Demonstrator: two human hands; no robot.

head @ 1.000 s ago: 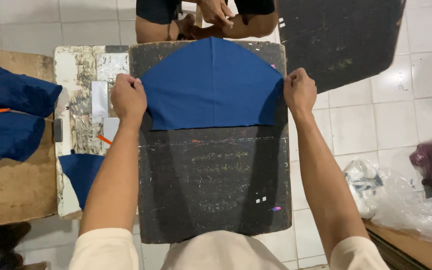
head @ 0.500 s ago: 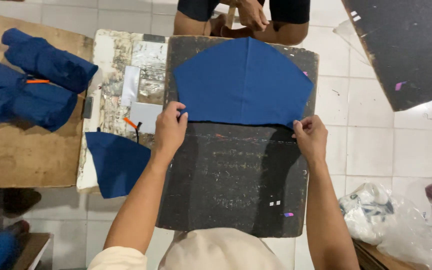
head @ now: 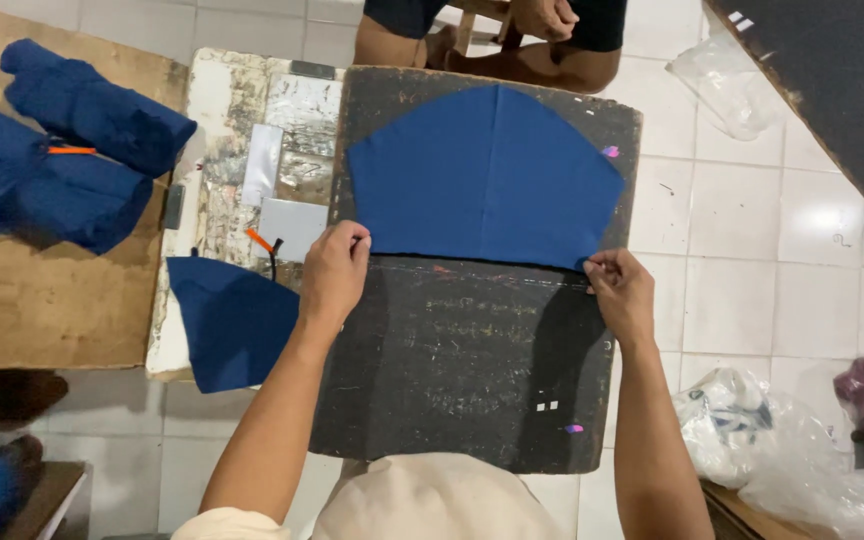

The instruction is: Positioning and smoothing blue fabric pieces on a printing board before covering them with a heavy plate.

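Both hands (head: 477,280) have shifted to the blue cloth's (head: 487,175) near corners.

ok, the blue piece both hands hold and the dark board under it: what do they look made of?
Blue piece: looks like woven cloth, matte, lying flat with a centre crease and clean cut edges; the left hand and right hand pinch its lower corners. Dark board: probably wood or pressed board, painted or stained black, judging by its scuffed, chalk-streaked face and worn corners.
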